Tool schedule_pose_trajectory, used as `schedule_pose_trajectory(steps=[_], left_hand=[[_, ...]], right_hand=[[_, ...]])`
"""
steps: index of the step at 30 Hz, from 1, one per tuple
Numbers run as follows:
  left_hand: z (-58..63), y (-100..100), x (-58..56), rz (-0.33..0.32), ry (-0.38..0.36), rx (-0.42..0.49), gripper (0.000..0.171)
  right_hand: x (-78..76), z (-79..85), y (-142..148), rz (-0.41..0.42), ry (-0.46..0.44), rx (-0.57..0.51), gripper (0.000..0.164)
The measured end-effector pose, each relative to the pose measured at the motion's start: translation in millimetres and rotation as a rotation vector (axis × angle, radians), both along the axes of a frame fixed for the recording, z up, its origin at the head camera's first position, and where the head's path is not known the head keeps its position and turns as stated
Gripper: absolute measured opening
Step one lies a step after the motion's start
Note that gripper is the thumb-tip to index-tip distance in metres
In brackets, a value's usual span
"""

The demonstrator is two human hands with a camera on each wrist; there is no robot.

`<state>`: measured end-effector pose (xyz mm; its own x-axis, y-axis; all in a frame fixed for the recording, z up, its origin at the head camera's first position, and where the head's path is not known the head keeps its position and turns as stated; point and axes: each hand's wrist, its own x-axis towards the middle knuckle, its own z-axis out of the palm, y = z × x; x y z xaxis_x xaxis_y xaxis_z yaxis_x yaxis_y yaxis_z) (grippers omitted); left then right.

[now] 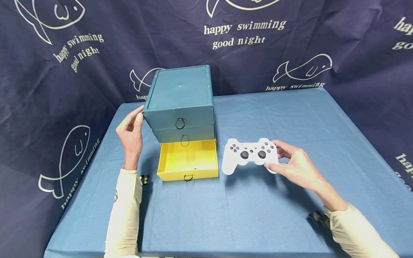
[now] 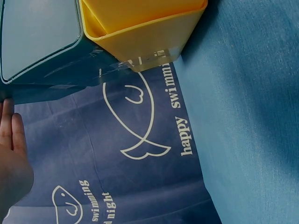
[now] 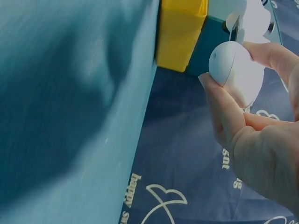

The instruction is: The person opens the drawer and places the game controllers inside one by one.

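My right hand [image 1: 298,166] grips a white game controller [image 1: 250,147] by its right end, thumb on the near side. The controller is held above the table, face up, with its two black sticks showing. In the right wrist view the fingers and thumb wrap the rounded grip end [image 3: 229,65]. At the left front corner of a teal drawer cabinet [image 1: 179,89], my left hand [image 1: 130,132] touches the side with its fingers extended. The cabinet's bottom yellow drawer [image 1: 174,175] is pulled out toward me, with a tiny dark mark on its floor.
Two teal drawers with black loop pulls [image 1: 180,123] sit above the yellow one; the middle one is slightly set back. A blue cloth covers the table [image 1: 258,222]. Dark curtains [image 1: 245,64] with fish prints hang behind and at both sides.
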<state>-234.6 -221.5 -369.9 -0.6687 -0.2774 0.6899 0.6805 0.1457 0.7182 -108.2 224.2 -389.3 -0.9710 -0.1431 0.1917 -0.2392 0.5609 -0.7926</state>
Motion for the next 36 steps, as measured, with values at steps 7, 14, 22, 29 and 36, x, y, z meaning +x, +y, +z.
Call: schedule_pose_trajectory(steps=[7,14,22,29,36], left_hand=[[-0.2,0,0.3,0.003,-0.005,-0.002,0.025],[0.6,0,0.4,0.004,-0.008,0.002,0.025],[0.1,0,0.6,0.009,-0.012,-0.001,0.025],[0.5,-1,0.5,0.01,-0.014,-0.007,0.026],[1.0,-1,0.1,0.0,-0.006,0.0,0.025]], right_hand=[[-5.6,5.1,-18,0.036,-0.028,-0.047,0.059],[-13.6,6.0,-34,0.053,-0.039,-0.068,0.058],[-21.8,7.2,-49,0.064,-0.033,-0.059,0.056],[-27.0,9.2,-63,0.072,-0.044,-0.052,0.057],[-30.3,11.3,-74,0.081,-0.044,-0.049,0.055]])
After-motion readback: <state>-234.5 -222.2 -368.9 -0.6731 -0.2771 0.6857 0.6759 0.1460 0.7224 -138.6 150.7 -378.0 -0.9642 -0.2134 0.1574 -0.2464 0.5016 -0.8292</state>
